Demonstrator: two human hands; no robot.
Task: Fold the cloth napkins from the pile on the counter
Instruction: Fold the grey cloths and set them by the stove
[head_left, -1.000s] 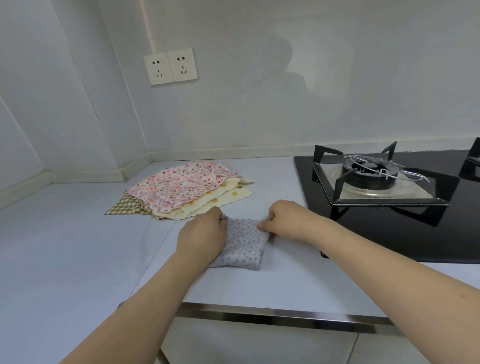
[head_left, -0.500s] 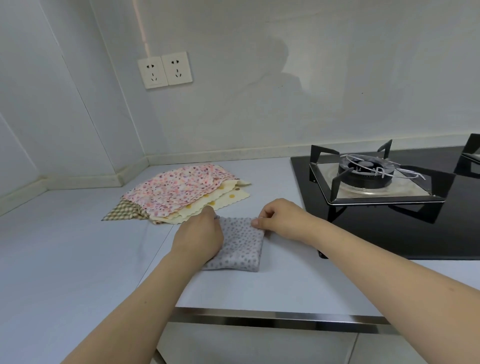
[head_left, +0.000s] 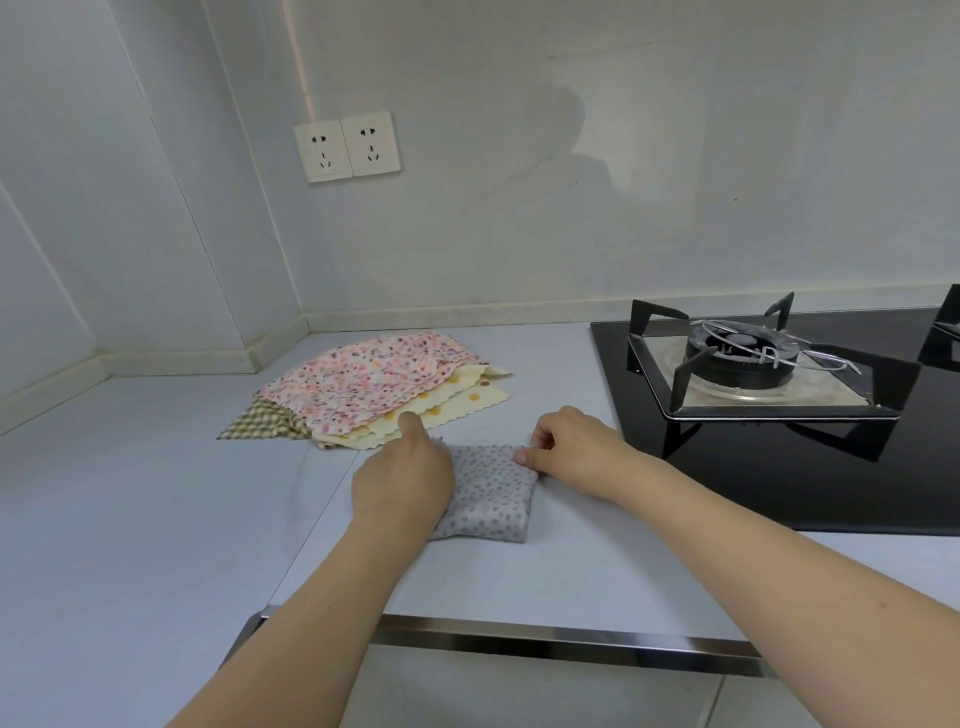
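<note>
Even, diffuse indoor lighting; sharp centre, wide-angle distortion at the edges.

Illumination is soft and cool-toned, with no hard highlights on the counter (head_left: 156, 519). A broad, faint shadow of the person falls on the back wall (head_left: 571, 156), which places the light source behind the camera. The black glass hob (head_left: 779, 483) reflects the burner grate (head_left: 769, 374) dimly, without glare. Focus is acceptable across the frame; fine fabric print stays legible. Straight lines bow near the borders: wall seams lean and the forearms appear enlarged toward the lower edge.
</note>
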